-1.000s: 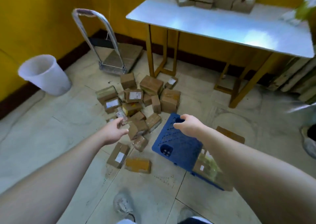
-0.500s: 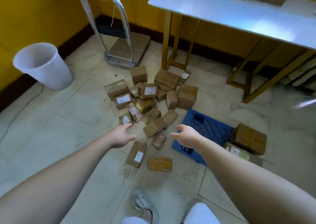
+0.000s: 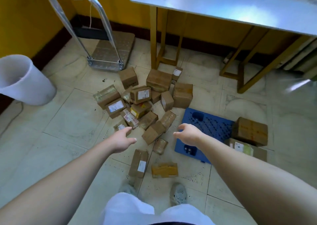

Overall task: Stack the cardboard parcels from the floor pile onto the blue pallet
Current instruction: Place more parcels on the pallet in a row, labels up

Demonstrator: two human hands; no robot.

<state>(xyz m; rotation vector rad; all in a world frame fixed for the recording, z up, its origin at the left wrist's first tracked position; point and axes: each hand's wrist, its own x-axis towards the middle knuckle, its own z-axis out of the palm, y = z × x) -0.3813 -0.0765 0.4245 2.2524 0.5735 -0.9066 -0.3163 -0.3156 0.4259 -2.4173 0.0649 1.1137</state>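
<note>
Head view, left hand (image 3: 120, 141), right hand (image 3: 187, 134) open

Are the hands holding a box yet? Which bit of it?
No, nothing is held. The left hand and the right hand are both open and empty, hovering over the parcels on the floor.
</note>
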